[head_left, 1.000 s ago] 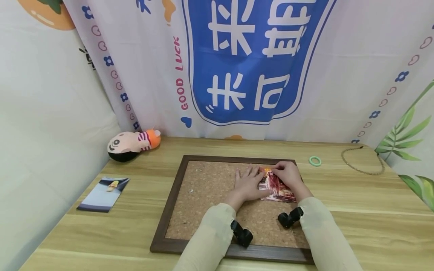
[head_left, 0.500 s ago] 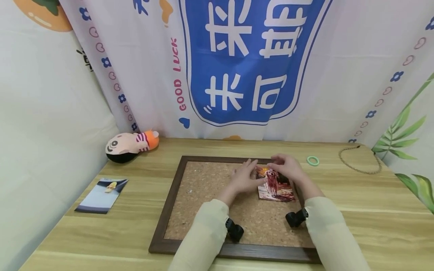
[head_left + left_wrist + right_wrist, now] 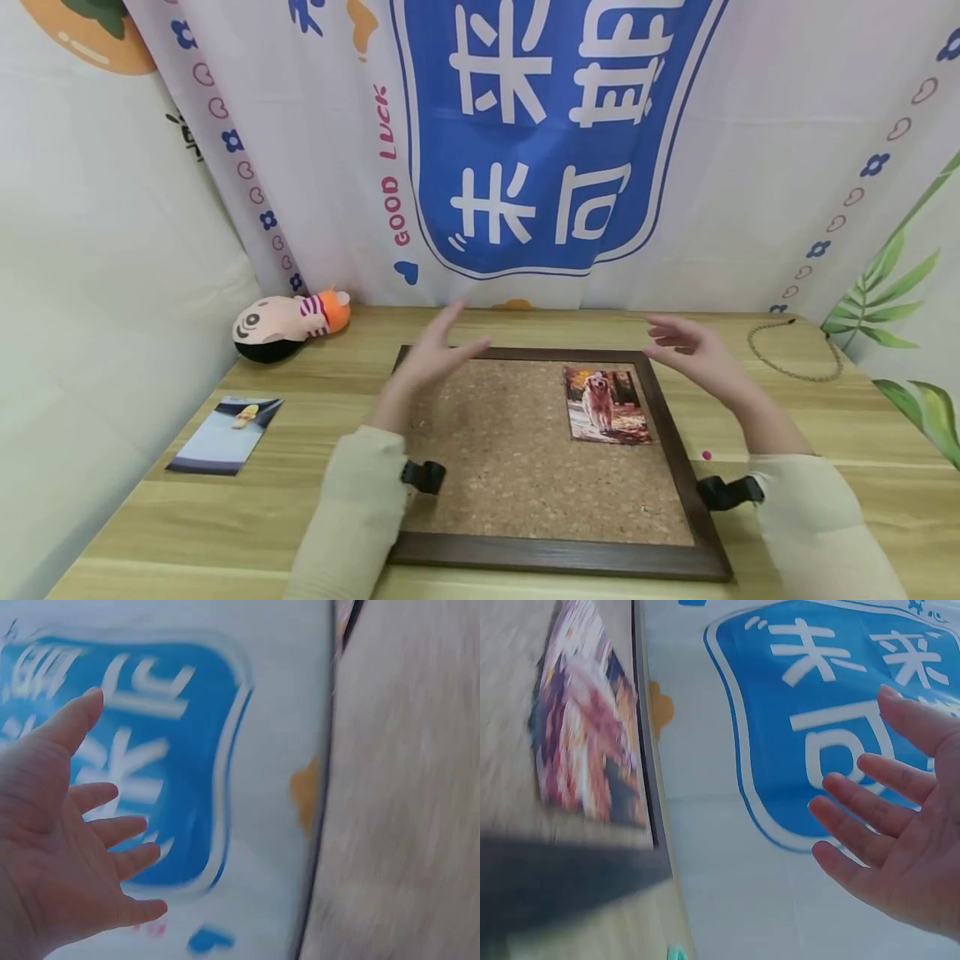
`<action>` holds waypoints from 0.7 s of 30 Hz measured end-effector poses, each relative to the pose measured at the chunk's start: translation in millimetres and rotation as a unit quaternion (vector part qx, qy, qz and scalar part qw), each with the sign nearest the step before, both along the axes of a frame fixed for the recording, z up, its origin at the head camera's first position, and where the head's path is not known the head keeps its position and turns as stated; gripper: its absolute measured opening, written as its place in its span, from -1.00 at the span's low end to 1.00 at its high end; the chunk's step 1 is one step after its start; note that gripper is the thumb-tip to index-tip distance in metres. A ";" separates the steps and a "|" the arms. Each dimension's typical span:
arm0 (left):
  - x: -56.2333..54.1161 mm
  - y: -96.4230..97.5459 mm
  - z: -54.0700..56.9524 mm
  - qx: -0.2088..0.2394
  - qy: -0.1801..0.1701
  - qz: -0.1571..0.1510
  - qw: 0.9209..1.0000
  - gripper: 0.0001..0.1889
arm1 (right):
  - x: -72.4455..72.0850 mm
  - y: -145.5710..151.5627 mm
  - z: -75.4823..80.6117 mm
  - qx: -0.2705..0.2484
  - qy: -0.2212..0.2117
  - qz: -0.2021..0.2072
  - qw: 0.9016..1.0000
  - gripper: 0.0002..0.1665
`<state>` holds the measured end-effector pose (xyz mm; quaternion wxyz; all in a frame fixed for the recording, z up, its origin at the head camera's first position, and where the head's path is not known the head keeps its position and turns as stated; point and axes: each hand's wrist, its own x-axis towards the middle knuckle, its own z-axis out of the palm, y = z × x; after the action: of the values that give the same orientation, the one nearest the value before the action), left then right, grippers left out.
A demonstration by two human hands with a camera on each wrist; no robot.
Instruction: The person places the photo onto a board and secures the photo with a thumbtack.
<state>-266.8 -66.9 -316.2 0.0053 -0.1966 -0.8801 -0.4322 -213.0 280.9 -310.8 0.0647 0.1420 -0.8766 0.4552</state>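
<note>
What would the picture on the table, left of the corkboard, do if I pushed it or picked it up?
The picture looks as thin as paper or card, so it's probably light and a bit bendy. It lies flat on the table, so a push would likely slide it, not roll it.

The golden-dog photo (image 3: 606, 406) is lying face-up on the corkboard (image 3: 517, 467), sitting pretty close to its far right corner. The brown-framed corkboard itself is just resting flat on the surface (image 3: 202, 533), far side running near the back edge.
</note>
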 end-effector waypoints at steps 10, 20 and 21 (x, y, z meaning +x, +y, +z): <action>14.5 -113.0 4.2 -0.003 -0.013 0.097 0.995 -0.17 | 30.8 34.3 -13.2 0.038 0.009 -0.019 0.999 -0.48; 42.8 -210.4 -11.8 0.043 -0.005 0.185 0.982 -0.18 | 50.7 60.7 -39.8 0.005 0.000 0.021 1.000 -0.60; 39.9 -223.5 -20.7 0.039 -0.010 0.198 0.979 -0.17 | 52.3 63.1 -42.6 0.005 -0.007 0.021 1.000 -0.60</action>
<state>-226.9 -290.3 -336.9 0.0893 -0.0136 -0.8840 -0.4587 -160.7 344.0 -353.4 0.0479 0.1574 -0.8761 0.4532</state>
